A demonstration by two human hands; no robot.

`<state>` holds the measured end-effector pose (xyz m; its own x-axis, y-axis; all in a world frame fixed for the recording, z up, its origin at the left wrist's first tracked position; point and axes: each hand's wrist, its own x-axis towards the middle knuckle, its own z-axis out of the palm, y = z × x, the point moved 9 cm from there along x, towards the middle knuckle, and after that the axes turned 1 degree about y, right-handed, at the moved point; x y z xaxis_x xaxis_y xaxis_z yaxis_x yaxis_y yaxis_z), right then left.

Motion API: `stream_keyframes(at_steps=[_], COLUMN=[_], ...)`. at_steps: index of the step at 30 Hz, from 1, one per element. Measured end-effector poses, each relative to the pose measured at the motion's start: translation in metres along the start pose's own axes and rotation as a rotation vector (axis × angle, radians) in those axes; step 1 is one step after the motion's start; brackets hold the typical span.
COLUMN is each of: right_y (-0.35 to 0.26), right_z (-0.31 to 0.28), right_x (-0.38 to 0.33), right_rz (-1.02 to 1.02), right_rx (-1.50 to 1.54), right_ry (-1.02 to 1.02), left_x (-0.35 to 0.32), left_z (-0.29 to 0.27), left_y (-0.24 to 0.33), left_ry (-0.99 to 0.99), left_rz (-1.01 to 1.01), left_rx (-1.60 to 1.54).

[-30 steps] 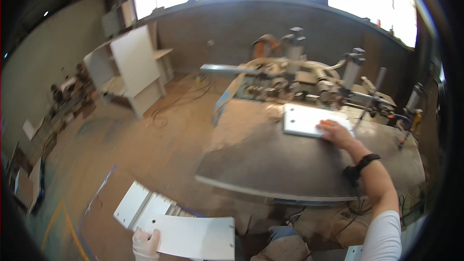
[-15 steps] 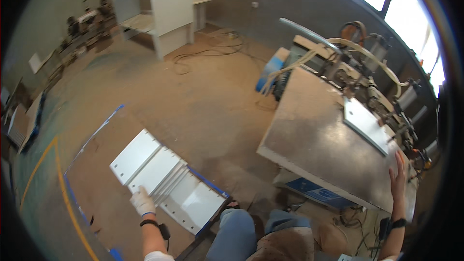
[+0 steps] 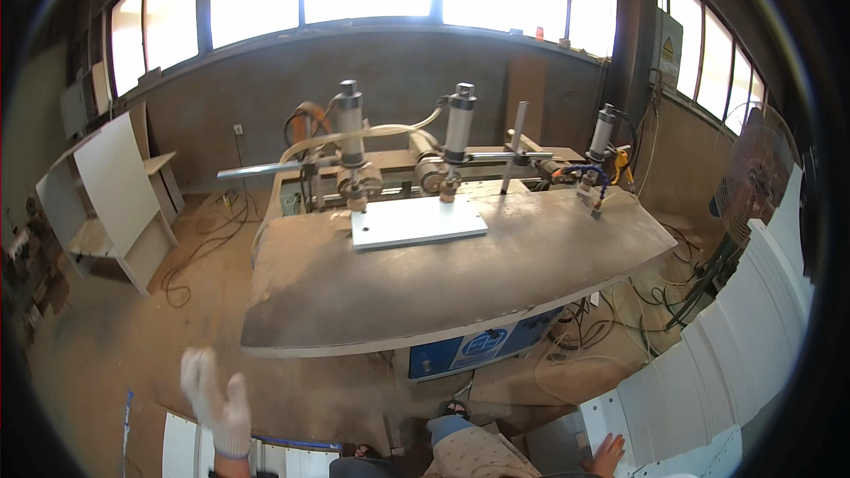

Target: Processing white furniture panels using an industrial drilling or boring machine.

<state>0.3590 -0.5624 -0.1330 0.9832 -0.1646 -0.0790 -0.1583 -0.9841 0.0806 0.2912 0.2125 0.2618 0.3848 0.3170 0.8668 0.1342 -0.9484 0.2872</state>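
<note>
My left hand (image 3: 215,403), in a white glove, is raised above the floor at the lower left with its fingers apart and nothing in it. Below and beside it lie white panels (image 3: 180,447), partly cut off by the lower edge. My right hand (image 3: 606,457) is bare and rests with outstretched fingers on a white panel with holes (image 3: 611,416), at the near end of a long row of stacked white panels (image 3: 691,372). Another white panel (image 3: 416,223) lies flat on the machine table (image 3: 549,252), its back edge beneath two upright cylinders (image 3: 459,128).
A third cylinder (image 3: 602,134) stands at the table's right, beside a blue coiled hose (image 3: 595,175). Cables (image 3: 584,327) trail over the floor there. A fan (image 3: 757,164) stands far right. At the left is a white cabinet-like frame (image 3: 115,186) near a loose cord (image 3: 190,252).
My view has swung right, from the floor panels to the machine table. My left hand has come up off the panels. My right hand, earlier raised by the table, now lies on the right stack.
</note>
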Motion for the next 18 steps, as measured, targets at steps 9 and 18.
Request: stream_keyframes(at_steps=[9,18], right_y=[0.018,-0.098], right_z=[-0.103,-0.416], right_x=[-0.001,0.098], right_rz=[0.262,-0.399], right_rx=[0.260,0.987], right_ry=[-0.229,0.806], left_x=[0.115,0.125], left_z=[0.321,0.383], left_y=[0.128,0.132], left_ry=[-1.076,-1.008], left_rz=[0.068,0.130], left_rx=[0.111,0.279])
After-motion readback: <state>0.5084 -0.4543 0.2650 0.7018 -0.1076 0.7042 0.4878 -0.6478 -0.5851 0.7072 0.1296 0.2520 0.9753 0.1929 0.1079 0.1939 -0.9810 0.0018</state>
